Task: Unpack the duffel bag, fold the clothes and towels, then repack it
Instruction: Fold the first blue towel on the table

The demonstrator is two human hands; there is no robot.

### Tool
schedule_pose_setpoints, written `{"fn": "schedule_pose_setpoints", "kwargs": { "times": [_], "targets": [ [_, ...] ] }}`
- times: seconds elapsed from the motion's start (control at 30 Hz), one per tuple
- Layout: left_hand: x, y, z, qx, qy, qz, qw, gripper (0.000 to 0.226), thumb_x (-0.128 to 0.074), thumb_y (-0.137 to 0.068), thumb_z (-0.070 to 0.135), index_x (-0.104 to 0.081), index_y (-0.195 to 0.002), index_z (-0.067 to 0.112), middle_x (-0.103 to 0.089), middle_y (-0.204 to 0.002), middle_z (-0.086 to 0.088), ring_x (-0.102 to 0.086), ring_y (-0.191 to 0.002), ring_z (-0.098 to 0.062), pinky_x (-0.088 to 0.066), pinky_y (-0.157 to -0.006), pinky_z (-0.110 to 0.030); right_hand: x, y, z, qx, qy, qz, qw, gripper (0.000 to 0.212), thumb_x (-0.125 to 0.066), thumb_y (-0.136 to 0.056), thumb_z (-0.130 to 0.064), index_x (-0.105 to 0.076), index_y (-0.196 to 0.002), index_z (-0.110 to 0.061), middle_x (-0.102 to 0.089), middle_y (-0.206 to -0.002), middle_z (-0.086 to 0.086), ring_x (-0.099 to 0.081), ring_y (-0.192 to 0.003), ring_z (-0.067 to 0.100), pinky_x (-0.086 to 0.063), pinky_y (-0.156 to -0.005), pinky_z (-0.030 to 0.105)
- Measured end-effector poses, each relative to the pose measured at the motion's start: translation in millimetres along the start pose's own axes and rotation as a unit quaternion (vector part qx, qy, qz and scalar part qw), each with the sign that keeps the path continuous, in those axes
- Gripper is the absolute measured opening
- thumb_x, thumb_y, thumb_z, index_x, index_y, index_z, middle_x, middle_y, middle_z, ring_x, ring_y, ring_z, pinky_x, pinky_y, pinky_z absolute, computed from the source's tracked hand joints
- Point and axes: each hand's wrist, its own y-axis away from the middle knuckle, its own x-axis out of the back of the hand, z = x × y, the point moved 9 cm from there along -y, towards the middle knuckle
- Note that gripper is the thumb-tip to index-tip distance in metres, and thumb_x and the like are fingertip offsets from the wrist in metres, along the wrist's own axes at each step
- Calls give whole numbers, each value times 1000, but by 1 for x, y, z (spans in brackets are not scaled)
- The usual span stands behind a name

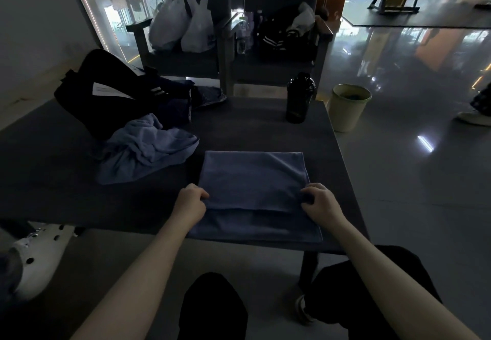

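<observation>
A blue towel (252, 180) is laid flat on the dark table (53, 180), at its near edge and towards its right side. The left hand (191, 201) is set at the towel's left border, its fingers curled and the upper layer pinched between thumb and fingers. The right hand (320, 201) is set at the right border in the same way – fingers bent, a small bunch of cloth gripped under them. Both hands are closed on the same folded-over flap.

The flap's free edge is seen running straight across from left to right between the two hands, short of the towel's near hem, so that a strip of the lower layer is left showing. The towel's sides point away from the person, square to the table edge; the outline is close to square, and which side is the longer cannot be told.

Further back and to the left, a second towel (148, 151) of paler blue is heaped in a crumpled mass. Behind it a black duffel bag (87, 92) is slumped, with dark clothes (172, 100) spilled beside it. A black bottle (300, 98) is stood upright at the far right of the table – well apart from the folded towel.
</observation>
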Motion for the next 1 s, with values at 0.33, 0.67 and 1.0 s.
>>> {"fn": "schedule_pose_setpoints", "kwargs": {
  "times": [0.33, 0.67, 1.0],
  "targets": [
    [-18, 23, -4, -64, -167, -30, 983, 47, -42, -99, 32, -37, -144, 23, -27, -154, 8, -24, -141, -17, -28, -110, -39, -27, 48, -15, 104, 168, 28, 980, 57, -31, -84, -42, -64, -121, -17, -57, -134, 4, -52, -126, 26, -33, -105, 52],
    [-41, 67, -2, -178, -238, -146, 943, 86, -63, -86, 39, -12, -153, 21, -3, -160, 8, -6, -147, -11, -17, -117, -26, -37, 76, -16, 106, 252, -150, 950, 115, -29, -61, -92, -8, -152, -24, 2, -160, -2, 3, -147, 17, -1, -116, 48],
    [-13, 71, -12, -116, -74, -99, 986, 55, -46, -87, -6, -49, -138, 13, -43, -147, -3, -42, -133, -20, -29, -109, -24, -19, 90, -12, 88, 124, -149, 977, 60, -51, -87, -8, -40, -143, -24, -29, -154, -6, -21, -144, 13, -15, -115, 36]
  ]
}}
